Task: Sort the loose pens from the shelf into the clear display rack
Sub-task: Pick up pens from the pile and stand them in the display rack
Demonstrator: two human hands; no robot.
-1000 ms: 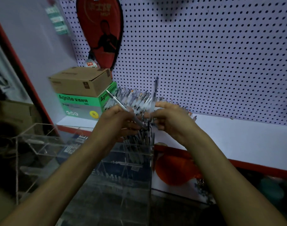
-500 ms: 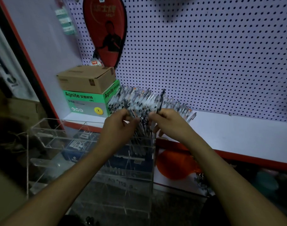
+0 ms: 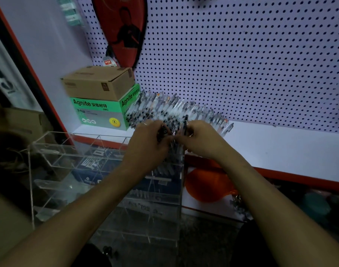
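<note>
Hands lowered since a second earlier: left hand (image 3: 149, 143) and right hand (image 3: 199, 139) each pinched a dark pen (image 3: 185, 124) over the clear display rack (image 3: 107, 170); loose pens (image 3: 174, 108) remained on the shelf (image 3: 280, 151); insertion looked imminent.

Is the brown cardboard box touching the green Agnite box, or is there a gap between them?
Touching. The head view shows the brown cardboard box resting directly on top of the green Agnite box; its bottom edge meets the green lid with no gap.

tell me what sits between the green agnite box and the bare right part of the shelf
In the head view, a fanned row of loose pens lies on the white shelf, starting beside the green box.
</note>
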